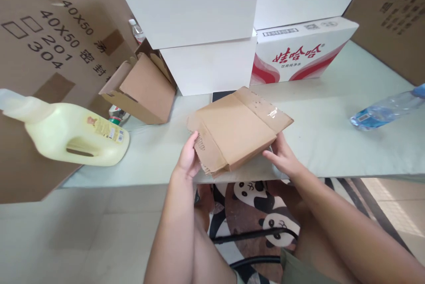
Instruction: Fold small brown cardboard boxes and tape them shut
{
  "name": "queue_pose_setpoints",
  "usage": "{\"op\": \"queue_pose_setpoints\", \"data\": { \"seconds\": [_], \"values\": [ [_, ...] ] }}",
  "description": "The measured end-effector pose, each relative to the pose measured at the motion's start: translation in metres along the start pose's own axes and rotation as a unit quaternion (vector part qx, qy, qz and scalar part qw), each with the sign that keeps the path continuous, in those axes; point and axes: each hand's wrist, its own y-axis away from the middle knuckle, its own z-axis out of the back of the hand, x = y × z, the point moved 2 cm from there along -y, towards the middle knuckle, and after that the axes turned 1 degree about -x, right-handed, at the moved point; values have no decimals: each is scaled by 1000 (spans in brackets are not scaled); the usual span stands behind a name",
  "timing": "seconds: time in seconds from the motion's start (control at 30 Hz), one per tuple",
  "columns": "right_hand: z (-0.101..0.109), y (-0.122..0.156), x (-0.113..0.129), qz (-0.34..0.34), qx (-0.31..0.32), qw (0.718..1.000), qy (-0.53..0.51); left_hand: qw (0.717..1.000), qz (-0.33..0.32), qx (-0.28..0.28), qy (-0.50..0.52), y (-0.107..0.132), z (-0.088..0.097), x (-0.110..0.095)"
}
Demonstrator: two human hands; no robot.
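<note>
A flattened brown cardboard box (pixel 237 129) is tilted between my two hands, just above the front part of the table. Torn, ragged edges show on its left flap, and a strip of shiny tape clings to the right flap. My left hand (pixel 190 155) grips the left flap, thumb on top and fingers underneath. At the lower right corner, my right hand (pixel 281 155) holds the box from the side and below, its fingers partly hidden. Behind the cardboard, a dark flat object (pixel 222 96) lies partly covered on the table.
White boxes (pixel 209 69) and a red-and-white water carton (pixel 299 54) stand along the back. To the left are an open small carton (pixel 146 87), a yellow jug (pixel 76 133) and a large brown box (pixel 66 45). A water bottle (pixel 381 113) lies on the right of the cloth-covered table (pixel 332 142).
</note>
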Motion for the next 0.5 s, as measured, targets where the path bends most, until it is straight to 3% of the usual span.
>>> {"op": "queue_pose_setpoints", "data": {
  "seconds": [0.1,0.27,0.37,0.5],
  "values": [
    [1,-2,3,-27,-40,999,12,1000,-20,-11,-21,-4,2,4],
    [15,-4,10,-106,-215,968,74,996,-72,-28,-49,-9,11,6],
    [20,-6,6,-172,-239,955,-28,993,-85,-29,-72,-10,11,8],
    [18,-8,2,-188,-255,935,-158,978,-182,-64,-74,-14,12,0]
  ]
}}
